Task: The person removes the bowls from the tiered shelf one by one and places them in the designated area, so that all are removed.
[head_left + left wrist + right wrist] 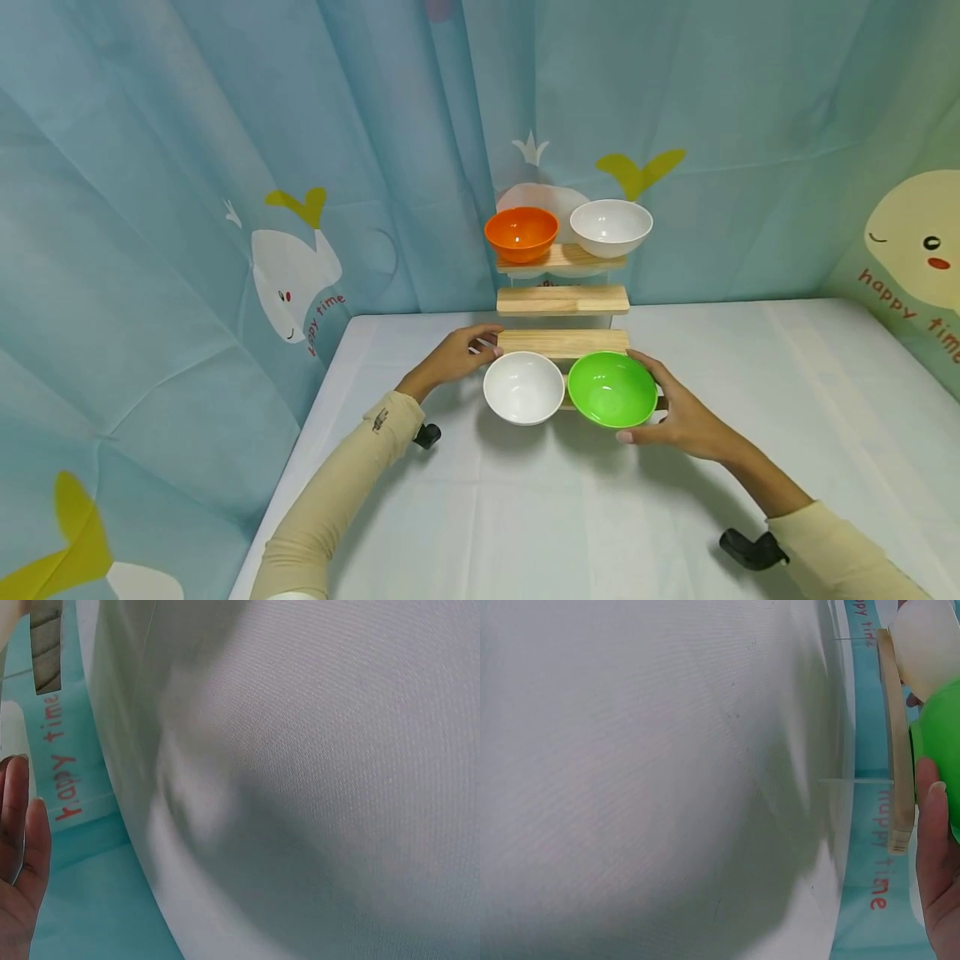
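In the head view my right hand (678, 414) holds a green bowl (612, 389) at its right side, thumb in front and fingers toward the back. The same green bowl (946, 742) fills the edge of the right wrist view. To its left, a white bowl (523, 388) stands at the front of a tiered wooden rack (562, 342). My left hand (459, 357) is beside that bowl, its fingertips near the left end of a rack board. Loosely extended fingers (15, 802) show in the left wrist view, with nothing between them.
On the rack's top board sit an orange bowl (521, 234) and another white bowl (611, 227). A bare middle board (562, 300) lies below them. The rack stands on a white-covered table (510, 525), against a blue printed curtain (420, 167).
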Tool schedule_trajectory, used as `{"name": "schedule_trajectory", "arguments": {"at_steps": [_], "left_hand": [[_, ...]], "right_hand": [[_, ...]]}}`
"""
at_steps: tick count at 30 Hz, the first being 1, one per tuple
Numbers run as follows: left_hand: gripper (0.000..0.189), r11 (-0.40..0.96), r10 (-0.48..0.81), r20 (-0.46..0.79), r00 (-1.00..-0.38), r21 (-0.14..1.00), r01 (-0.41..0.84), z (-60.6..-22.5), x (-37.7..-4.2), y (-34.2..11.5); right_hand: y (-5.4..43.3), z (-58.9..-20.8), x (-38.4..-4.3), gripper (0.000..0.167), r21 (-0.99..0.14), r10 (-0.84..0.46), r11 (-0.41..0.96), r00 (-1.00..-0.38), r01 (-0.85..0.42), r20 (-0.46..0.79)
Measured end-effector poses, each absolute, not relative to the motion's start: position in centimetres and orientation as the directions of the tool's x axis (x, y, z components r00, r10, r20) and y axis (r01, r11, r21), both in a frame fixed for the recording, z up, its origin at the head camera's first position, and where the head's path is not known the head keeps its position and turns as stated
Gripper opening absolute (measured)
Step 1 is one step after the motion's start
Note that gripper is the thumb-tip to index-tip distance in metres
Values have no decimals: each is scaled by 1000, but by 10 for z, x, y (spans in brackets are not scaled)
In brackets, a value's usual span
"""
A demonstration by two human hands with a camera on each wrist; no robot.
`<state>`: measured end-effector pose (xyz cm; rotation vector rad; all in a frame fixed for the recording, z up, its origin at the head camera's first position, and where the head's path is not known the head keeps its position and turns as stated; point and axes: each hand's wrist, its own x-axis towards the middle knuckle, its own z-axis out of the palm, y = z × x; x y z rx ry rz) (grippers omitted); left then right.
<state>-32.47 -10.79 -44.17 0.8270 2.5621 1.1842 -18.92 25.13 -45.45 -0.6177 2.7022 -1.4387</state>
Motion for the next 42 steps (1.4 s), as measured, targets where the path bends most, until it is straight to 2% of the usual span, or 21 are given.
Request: {"name": "schedule_trajectory", "arguments": {"at_steps": [25, 42], "left_hand": [[50, 522, 567, 45, -823, 753, 401, -444, -323, -108], [50, 539, 568, 42, -822, 736, 410, -440, -325, -108]], "right_hand": [[253, -455, -189, 108, -836, -354, 468, -928, -286, 119], [254, -454, -189, 107, -839, -357, 455, -924, -299, 136]]}}
